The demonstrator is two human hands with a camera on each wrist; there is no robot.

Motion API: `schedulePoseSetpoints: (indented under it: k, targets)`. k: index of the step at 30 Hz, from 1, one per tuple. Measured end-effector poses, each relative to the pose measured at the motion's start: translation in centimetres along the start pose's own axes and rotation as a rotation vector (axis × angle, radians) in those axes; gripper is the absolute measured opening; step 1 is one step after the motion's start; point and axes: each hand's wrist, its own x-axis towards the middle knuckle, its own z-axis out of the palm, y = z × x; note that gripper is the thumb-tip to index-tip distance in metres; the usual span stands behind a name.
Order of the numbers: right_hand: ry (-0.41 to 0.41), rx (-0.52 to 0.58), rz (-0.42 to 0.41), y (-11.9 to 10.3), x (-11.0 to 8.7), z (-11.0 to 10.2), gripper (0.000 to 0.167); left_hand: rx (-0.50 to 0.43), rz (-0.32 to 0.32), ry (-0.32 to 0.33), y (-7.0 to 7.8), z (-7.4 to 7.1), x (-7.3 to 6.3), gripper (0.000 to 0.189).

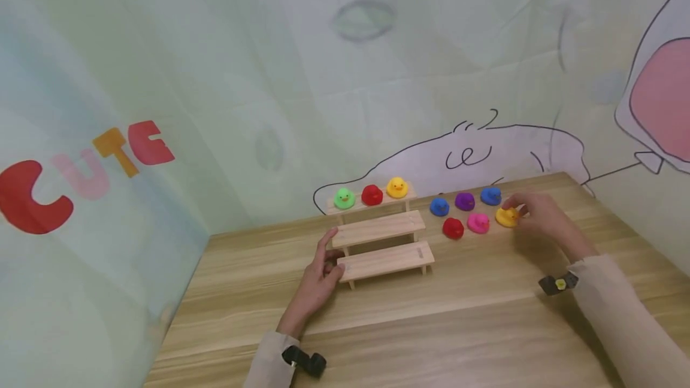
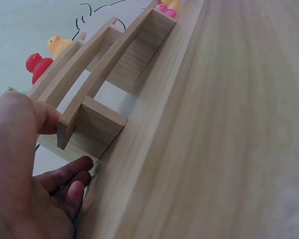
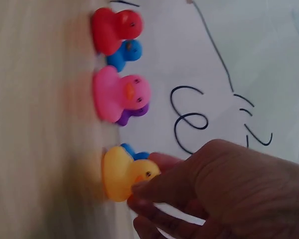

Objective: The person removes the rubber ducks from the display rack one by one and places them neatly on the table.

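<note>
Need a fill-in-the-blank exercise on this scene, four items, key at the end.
1. The wooden stand has ____ tiers.
2. In the head view, the left hand touches the stand at its ____ end.
3. The right hand has its fingers on a yellow duck, and the next duck in that front row is ____.
4. In the row behind, a blue duck and a second blue duck flank a ____ duck.

Missing words: three; left; pink; purple.

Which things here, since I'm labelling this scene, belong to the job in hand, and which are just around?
Seemingly in the job:
yellow duck, pinched by the right hand
five other ducks near it
wooden rack, touched by the left hand
three ducks on its top tier

Just around:
table
printed backdrop
black wrist devices
</note>
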Motion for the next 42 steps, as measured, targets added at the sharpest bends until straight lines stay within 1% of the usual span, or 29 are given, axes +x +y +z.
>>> schedulePoseSetpoints:
  k: [3,8,11,13,16,19,21,24,26,28,30,32,36,39,42]
  targets:
    - [-0.044,-0.008,0.054,0.5,-0.2,0.0,0.037,0.002,-0.001,0.001,0.1,0.0,0.1,0.079]
    - [-0.072,-0.048,0.082,0.2,0.1,-0.3,0.039,-0.003,-0.005,0.004,0.2,0.0,0.1,0.08]
    - [-0.061,-0.094,0.11,-1.0,0.5,-0.4,0.04,0.004,-0.001,0.003,0.2,-0.1,0.0,0.079]
    - [-0.046,-0.114,0.103,-2.6,1.1,-0.4,0.039,0.008,0.004,0.002,0.2,-0.1,-0.1,0.079]
    - [-0.017,-0.114,0.043,-6.2,2.4,-0.5,0.037,0.013,0.008,0.009,0.0,-0.1,-0.2,0.079]
    - [-0.002,-0.063,-0.044,-10.2,3.9,-0.5,0.033,0.009,0.006,0.011,0.0,-0.2,-0.3,0.079]
    - [0.008,-0.029,-0.108,-12.3,4.7,-0.3,0.033,0.006,0.002,0.008,0.1,-0.1,-0.3,0.079]
    - [0.009,0.029,-0.193,-14.9,6.0,0.4,0.035,0.003,0.001,0.001,0.2,-0.1,-0.2,0.079]
    - [0.008,0.062,-0.233,-16.3,6.7,1.1,0.037,0.006,0.0,0.0,0.3,0.0,-0.2,0.079]
    - [0.008,0.073,-0.269,-17.5,7.4,2.0,0.039,0.007,0.005,0.0,0.4,0.0,-0.1,0.078]
    - [0.004,0.064,-0.287,-18.4,8.0,2.9,0.041,0.01,0.012,0.0,0.4,0.0,-0.1,0.078]
    - [0.006,0.029,-0.312,-19.0,8.5,3.9,0.041,0.012,0.013,0.003,0.4,0.0,-0.1,0.078]
    - [0.03,-0.005,-0.328,-19.4,8.9,5.3,0.038,0.016,0.01,0.005,0.4,0.0,-0.1,0.078]
    - [0.071,0.021,-0.34,-19.2,8.4,5.7,0.035,0.023,0.015,0.001,0.4,0.0,-0.2,0.077]
    - [0.106,0.042,-0.329,-18.7,7.2,5.3,0.034,0.021,0.009,0.0,0.4,-0.1,-0.1,0.078]
